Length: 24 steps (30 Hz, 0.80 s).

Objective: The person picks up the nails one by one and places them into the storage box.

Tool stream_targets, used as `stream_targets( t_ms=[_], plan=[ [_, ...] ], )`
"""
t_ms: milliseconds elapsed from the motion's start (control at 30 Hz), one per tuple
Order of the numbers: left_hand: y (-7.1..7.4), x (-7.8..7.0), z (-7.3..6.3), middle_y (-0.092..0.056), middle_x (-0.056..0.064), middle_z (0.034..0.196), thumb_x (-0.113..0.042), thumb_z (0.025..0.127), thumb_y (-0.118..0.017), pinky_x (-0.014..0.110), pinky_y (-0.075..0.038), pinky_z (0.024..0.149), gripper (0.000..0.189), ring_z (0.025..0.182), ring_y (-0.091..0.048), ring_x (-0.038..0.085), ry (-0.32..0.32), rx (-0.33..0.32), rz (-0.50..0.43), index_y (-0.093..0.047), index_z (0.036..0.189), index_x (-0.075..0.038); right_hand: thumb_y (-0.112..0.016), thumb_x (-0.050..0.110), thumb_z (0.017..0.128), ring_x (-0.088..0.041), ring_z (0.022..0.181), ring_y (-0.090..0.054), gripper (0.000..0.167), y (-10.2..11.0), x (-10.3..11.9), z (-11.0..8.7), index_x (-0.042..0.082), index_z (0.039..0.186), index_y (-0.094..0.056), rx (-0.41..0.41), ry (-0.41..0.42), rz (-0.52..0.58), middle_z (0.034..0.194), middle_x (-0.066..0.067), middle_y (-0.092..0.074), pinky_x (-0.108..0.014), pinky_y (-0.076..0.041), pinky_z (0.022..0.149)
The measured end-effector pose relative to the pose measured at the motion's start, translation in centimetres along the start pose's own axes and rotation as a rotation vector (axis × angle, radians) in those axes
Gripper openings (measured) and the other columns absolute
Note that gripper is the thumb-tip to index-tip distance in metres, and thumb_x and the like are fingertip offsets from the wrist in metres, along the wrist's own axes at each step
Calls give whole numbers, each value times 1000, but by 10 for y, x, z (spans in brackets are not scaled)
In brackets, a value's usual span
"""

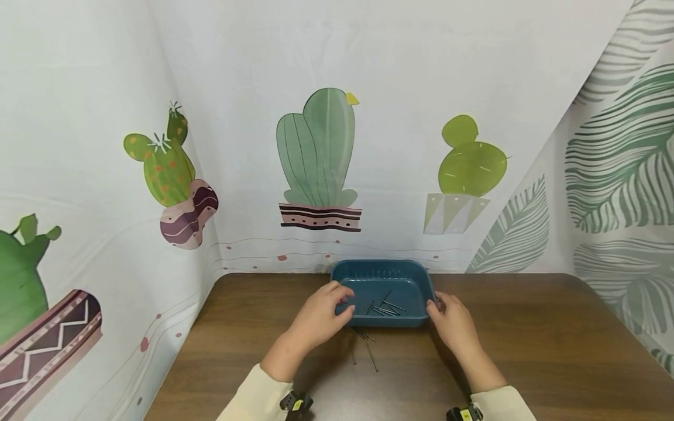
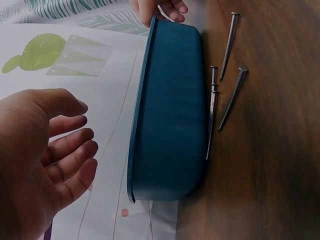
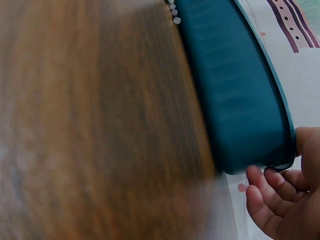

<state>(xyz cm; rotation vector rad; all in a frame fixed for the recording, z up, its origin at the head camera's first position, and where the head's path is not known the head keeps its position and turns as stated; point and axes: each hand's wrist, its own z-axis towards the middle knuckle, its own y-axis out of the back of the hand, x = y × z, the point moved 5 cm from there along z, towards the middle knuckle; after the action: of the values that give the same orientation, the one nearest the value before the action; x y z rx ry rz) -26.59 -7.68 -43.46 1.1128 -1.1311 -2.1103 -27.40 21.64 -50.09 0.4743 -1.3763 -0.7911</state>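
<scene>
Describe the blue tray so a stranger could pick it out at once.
Start with the brown table before the cactus-print backdrop. At its far edge, the right hand grips the right end of a dark blue rectangular tray. It is the only container there, with several thin nails inside and others lying on the table in front.

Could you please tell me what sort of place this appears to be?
Probably an indoor tabletop workspace: there is a brown wood-grain table, a white hanging sheet printed with cacti and leaves behind it, and a dark-blue rectangular tray holding thin grey metal nails.
</scene>
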Motion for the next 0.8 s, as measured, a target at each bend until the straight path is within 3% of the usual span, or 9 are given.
stream_targets(
  t_ms=[133,467,800],
  plan=[
    [-1,-2,-6,-64,-4,102,-25,94,-70,29,-56,84,24,94,-62,9,-4,17,-3,-71,114,-14,-59,21,99,-21,79,-68,42,-1,-1,0,-9,128,-60,12,-9,12,98,-18,-63,-34,-49,72],
    [-8,-8,-17,-64,-5,95,-21,90,-72,25,-54,80,19,87,-61,8,-101,9,20,-72,107,-12,-58,20,98,-19,75,-69,42,-3,-1,0,-11,128,-59,12,-14,51,99,-20,-62,-31,-57,66],
    [-23,-11,-28,-63,-8,93,-22,90,-71,20,-53,76,15,84,-59,2,-87,115,40,-73,104,-16,-59,19,99,-20,76,-70,42,-2,0,-1,-10,129,-59,12,-17,56,98,-19,-63,-30,-55,67]
  ],
)
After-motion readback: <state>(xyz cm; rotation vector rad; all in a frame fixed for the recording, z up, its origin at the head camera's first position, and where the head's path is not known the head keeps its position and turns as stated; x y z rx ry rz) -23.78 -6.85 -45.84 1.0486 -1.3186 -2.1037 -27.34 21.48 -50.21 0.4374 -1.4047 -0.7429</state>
